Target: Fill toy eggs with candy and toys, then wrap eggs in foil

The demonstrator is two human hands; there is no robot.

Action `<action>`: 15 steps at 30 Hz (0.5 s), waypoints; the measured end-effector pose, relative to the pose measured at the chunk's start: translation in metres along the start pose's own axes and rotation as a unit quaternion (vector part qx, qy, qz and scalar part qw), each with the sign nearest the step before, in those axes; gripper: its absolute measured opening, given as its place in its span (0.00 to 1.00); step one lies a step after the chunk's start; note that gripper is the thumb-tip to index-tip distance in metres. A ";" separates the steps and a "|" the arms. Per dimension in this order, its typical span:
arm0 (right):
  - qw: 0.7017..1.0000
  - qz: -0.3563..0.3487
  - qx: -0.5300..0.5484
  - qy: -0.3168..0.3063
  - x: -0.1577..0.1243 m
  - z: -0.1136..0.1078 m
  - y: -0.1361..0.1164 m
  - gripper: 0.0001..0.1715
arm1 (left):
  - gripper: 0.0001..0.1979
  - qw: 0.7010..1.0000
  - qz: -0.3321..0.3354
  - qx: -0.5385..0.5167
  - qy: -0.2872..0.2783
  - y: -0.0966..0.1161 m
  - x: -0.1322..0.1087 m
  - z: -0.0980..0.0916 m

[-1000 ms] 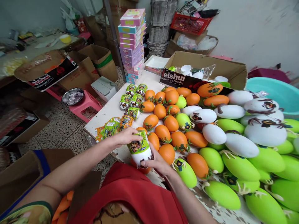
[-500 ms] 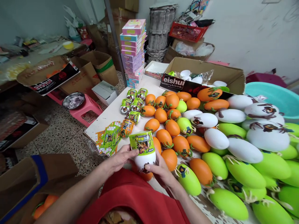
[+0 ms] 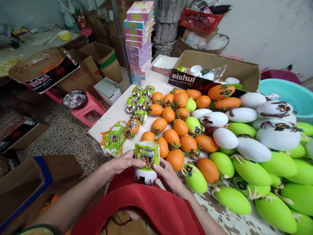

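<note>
Between my two hands is a white toy egg (image 3: pixel 146 176) with dark claw-like shapes low on it, and a green printed sleeve (image 3: pixel 147 156) sits around its upper part. My left hand (image 3: pixel 128 162) grips the left side, thumb across the print. On the other side my right hand (image 3: pixel 166 172) has its thumb on the sleeve's lower right edge; its other fingers are mostly hidden behind. Left of the hands lies a pile of flat green and orange sleeves (image 3: pixel 114 137). Behind it stand several sleeved eggs (image 3: pixel 143 103), one with an orange sleeve (image 3: pixel 132 127).
Many bare orange (image 3: pixel 175 159), white (image 3: pixel 225 138) and green eggs (image 3: pixel 231 199) crowd the table's right side. An open carton (image 3: pixel 215 60) and a tower of boxes (image 3: pixel 139 49) stand at the back. A pink stool (image 3: pixel 86 109) holds a metal bowl (image 3: pixel 74 99) to the left.
My right thumb has gone from the egg's lower part up to the sleeve's edge. The sleeve looks more wrapped around the egg, with its top rim showing. The camera view has shifted slightly.
</note>
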State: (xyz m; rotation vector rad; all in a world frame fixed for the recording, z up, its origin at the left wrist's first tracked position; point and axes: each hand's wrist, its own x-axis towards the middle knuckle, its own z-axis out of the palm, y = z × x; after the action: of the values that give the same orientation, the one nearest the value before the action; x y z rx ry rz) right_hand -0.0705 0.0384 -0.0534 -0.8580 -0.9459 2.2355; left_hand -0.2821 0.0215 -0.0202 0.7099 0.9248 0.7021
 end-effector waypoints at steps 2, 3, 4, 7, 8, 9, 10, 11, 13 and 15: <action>1.000 0.008 -0.012 0.003 -0.001 0.002 0.005 0.35 | 0.29 1.000 -0.006 -0.013 -0.003 -0.007 -0.004 0.001; 1.000 0.013 -0.027 0.002 -0.002 0.003 0.008 0.35 | 0.30 1.000 -0.012 -0.023 -0.006 -0.011 -0.006 0.001; 0.999 0.021 -0.042 -0.003 -0.002 0.003 0.010 0.36 | 0.31 0.999 -0.015 -0.034 -0.008 -0.015 -0.008 0.001; 0.997 0.020 -0.079 -0.002 -0.003 0.003 0.010 0.38 | 0.33 0.998 -0.014 -0.064 0.002 -0.022 -0.012 0.000; 0.996 0.009 -0.087 0.008 -0.003 0.004 0.010 0.40 | 0.34 0.998 -0.010 -0.067 0.006 -0.023 -0.013 0.000; 0.995 -0.003 -0.095 0.022 -0.003 0.005 0.009 0.42 | 0.35 0.998 -0.007 -0.066 0.008 -0.022 -0.013 0.000; 0.994 -0.012 -0.107 0.034 -0.003 0.006 0.009 0.44 | 0.36 0.998 -0.006 -0.060 0.007 -0.021 -0.013 0.000; 0.992 -0.014 -0.119 0.043 -0.003 0.007 0.010 0.46 | 0.36 0.999 -0.006 -0.052 0.003 -0.020 -0.014 0.002; 0.990 -0.003 -0.135 0.048 -0.004 0.009 0.013 0.47 | 0.36 0.999 -0.013 -0.051 -0.004 -0.018 -0.015 0.004; 0.992 0.003 -0.121 0.045 -0.004 0.009 0.018 0.45 | 0.35 0.997 -0.021 -0.073 -0.004 -0.019 -0.017 0.007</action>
State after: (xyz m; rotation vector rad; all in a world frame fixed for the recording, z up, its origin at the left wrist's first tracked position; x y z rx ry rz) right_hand -0.0793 0.0210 -0.0612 -1.0596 -1.1895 2.0958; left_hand -0.2791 -0.0041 -0.0245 0.5623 0.8697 0.7222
